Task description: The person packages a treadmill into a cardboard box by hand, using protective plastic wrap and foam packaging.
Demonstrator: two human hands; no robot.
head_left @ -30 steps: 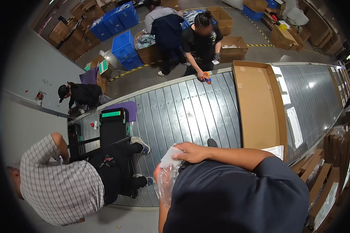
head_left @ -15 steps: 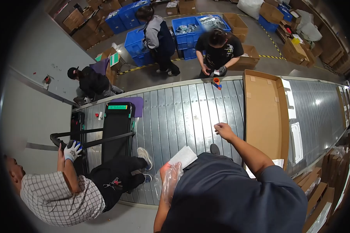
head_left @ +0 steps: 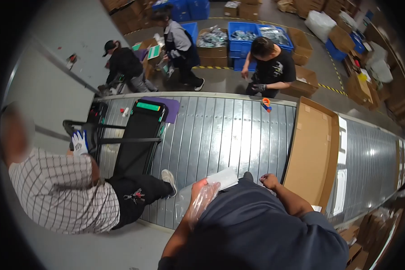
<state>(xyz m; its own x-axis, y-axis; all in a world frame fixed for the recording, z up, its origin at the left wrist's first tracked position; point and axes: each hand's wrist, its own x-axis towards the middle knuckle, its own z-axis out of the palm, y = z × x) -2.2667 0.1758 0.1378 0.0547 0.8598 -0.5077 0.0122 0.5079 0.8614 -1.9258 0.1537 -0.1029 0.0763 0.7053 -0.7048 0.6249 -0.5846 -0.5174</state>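
Has just drawn the right hand (head_left: pixel 270 181) in toward the waist, now at four o'clock, apart from the white sheets (head_left: pixel 225 177). Curls its fingers loosely together there; cannot tell whether around something small or around nothing. Grips the white sheets with the left hand (head_left: pixel 198 186), clamped on their near end just below centre, and so leaves them, by the look of it, to that hand alone. Points their free end toward one o'clock, over the slatted metal conveyor (head_left: pixel 198 130) and close against the front of the dark shirt (head_left: pixel 252 216). Keeps clear plastic film (head_left: pixel 203 209) draped about the left hand and wrist, with a loose part spreading toward eight o'clock. Cannot read any print on the sheets.

Shows the open cardboard carton (head_left: pixel 308 155) at three o'clock, nearest to the right hand but not touched, with white foam pieces (head_left: pixel 340 184) along its far side. Also shows an orange and blue tape dispenser (head_left: pixel 267 105) at two o'clock, lying near the far edge, within reach of a person in a black T-shirt (head_left: pixel 279 69) whose hands are now apart. Has a long black machine (head_left: pixel 137 144) at nine o'clock, partly over a purple mat (head_left: pixel 172 110). Has a person in a checked shirt (head_left: pixel 63 184) at eight o'clock, now with a gloved hand (head_left: pixel 79 143) against the machine's black frame. Shows a person in a grey and navy jacket (head_left: pixel 180 40) past eleven o'clock, now nearer the crouching person (head_left: pixel 129 65) between ten and eleven.
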